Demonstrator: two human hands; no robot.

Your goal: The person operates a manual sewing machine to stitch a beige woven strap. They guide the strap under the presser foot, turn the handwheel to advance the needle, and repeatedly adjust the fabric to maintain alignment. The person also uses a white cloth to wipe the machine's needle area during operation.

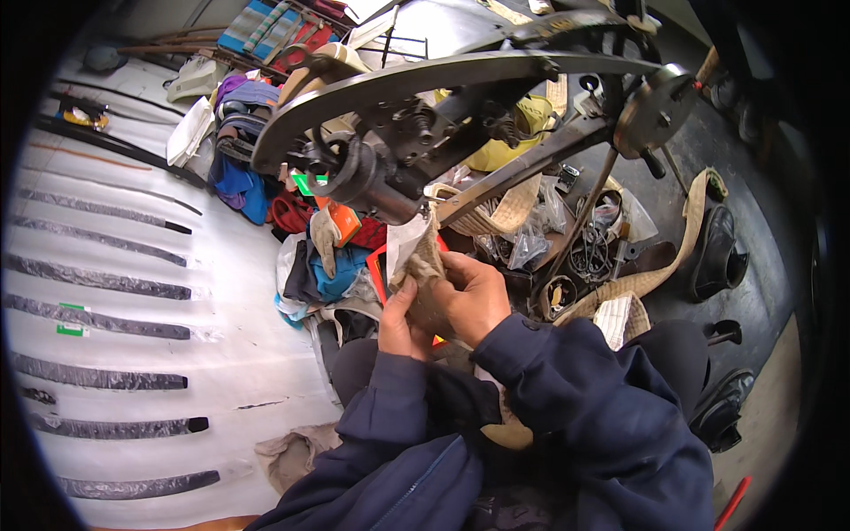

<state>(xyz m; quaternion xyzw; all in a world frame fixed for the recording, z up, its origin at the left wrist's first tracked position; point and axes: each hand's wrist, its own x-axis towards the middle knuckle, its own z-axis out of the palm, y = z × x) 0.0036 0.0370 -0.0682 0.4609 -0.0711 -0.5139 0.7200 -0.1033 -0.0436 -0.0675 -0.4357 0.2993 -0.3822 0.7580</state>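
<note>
A hand-cranked metal sewing machine (398, 133) spans the upper middle, with a crank wheel (651, 111) on its right. Just below its needle end hangs a folded, tan, coarse piece of material (416, 265) with a white piece (403, 234) at its top left. My left hand (400, 320) pinches the lower part of this material from the left. My right hand (474, 296) grips it from the right, thumb over its front. The fingers behind the material are hidden. A red-and-yellow object (376, 270) shows partly behind my hands.
Wrapped black straps (97, 274) lie on a white surface at left. Piled cloths and bags (239, 173) sit behind it. Among clutter at right are tan webbing (668, 270), plastic bags (531, 230), coiled cord (589, 248) and black shoes (713, 252). A yellow container (505, 146) stands behind the machine.
</note>
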